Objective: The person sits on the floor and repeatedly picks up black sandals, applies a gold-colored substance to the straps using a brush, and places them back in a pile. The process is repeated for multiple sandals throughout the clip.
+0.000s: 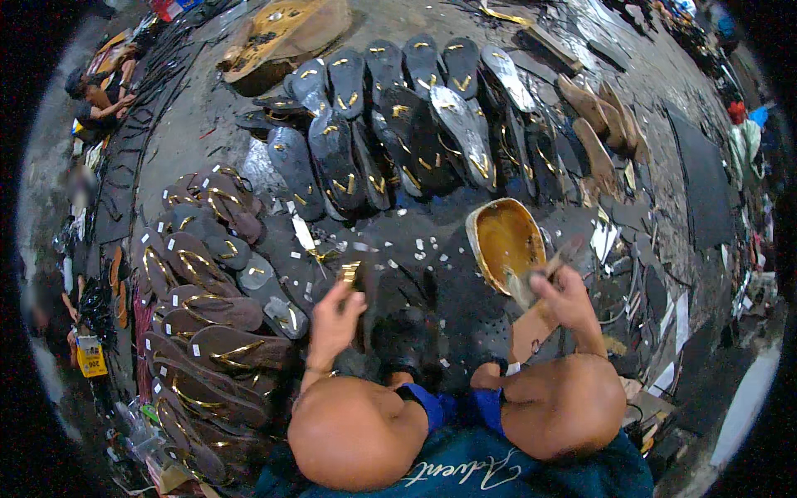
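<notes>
Landmark: amber-filled tub (474, 239) | Left hand (335, 322): fingers pinching gold strap (351, 272), left of tub | Right hand (569, 299): fingers closed round blurred brush (520, 292), at tub's near rim | Step, judged: brush-loading; next move calls for steady strap

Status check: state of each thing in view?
Left hand: closed on shiny gold strap
Right hand: closed on pale, blurred brush-like tool
Yellowish oval bowl: uncovered, amber-coated inside
Brown flat sandals with gold straps: overlapping, straps fitted
Black flat sandals with gold straps: laid out, overlapping
Brown foot-shaped pieces: bunched together, strapless
Large yellowish tub: uncovered, dark-stained
</notes>
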The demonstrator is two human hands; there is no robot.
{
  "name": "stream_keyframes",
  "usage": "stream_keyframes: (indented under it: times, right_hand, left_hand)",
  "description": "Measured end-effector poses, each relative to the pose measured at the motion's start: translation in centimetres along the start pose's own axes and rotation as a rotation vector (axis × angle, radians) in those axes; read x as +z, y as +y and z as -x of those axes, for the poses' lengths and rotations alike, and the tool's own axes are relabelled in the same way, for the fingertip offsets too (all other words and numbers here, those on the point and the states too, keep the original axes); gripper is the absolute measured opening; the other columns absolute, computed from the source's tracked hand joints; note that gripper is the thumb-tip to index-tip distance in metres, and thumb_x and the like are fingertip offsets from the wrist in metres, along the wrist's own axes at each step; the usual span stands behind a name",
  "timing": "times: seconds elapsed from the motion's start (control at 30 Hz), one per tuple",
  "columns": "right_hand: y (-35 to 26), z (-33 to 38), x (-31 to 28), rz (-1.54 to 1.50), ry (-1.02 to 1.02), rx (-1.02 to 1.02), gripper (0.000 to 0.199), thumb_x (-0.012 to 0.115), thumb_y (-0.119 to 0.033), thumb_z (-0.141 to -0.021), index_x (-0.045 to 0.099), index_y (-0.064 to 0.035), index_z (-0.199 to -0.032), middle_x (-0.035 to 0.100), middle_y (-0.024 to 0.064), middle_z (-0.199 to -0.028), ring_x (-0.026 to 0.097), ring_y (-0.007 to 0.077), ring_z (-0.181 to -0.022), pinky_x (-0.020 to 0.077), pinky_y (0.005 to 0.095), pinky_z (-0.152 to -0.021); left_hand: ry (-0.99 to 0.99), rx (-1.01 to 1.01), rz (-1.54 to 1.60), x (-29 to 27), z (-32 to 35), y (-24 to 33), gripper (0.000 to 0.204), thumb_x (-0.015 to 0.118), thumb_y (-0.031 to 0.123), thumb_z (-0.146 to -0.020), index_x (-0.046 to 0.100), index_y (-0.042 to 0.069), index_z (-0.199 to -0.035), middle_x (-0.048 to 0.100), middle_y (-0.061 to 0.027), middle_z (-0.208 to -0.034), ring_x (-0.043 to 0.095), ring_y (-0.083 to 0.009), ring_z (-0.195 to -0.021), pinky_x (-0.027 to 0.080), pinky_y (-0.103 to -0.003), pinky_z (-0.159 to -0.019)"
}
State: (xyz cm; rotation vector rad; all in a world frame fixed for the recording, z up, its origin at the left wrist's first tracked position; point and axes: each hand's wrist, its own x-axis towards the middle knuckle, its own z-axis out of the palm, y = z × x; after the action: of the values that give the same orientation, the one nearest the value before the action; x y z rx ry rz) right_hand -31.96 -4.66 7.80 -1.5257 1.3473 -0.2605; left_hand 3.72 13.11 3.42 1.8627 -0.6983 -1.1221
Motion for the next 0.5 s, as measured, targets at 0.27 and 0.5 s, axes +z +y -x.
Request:
stream_keyframes:
  times: [0.27,0.5]
  right_hand:
    - [-6.9,-4.0,1.3,-1.171,-0.186,0.09,0.021,0.061,-0.02,-0.095,0.059,-0.0045,-0.109,0.067,0.0049,-0.1,0.065,0.0144,-0.086,0.0531,0.0287,-0.07]
    - [-12.3,-5.1,5.7,-0.595,-0.04,-0.36,0.021,0.064,-0.008,-0.091,0.062,-0.001,-0.11,0.068,0.0074,-0.1,0.064,0.0154,-0.09,0.0523,0.031,-0.079]
  left_hand:
    - [-0.217,0.624,-0.849,6.7,-6.2,-5.8,0.065,0.06,0.045,-0.087,0.045,0.011,-0.141,0.022,-0.0155,-0.157,0.015,-0.0356,-0.145,0.009,-0.054,-0.114]
    - [-0.309,-0.146,1.005,7.2,-8.6,4.4,0.043,0.036,0.028,-0.101,0.053,0.002,-0.13,0.061,-0.0095,-0.125,0.059,-0.0218,-0.113,0.047,-0.035,-0.098]
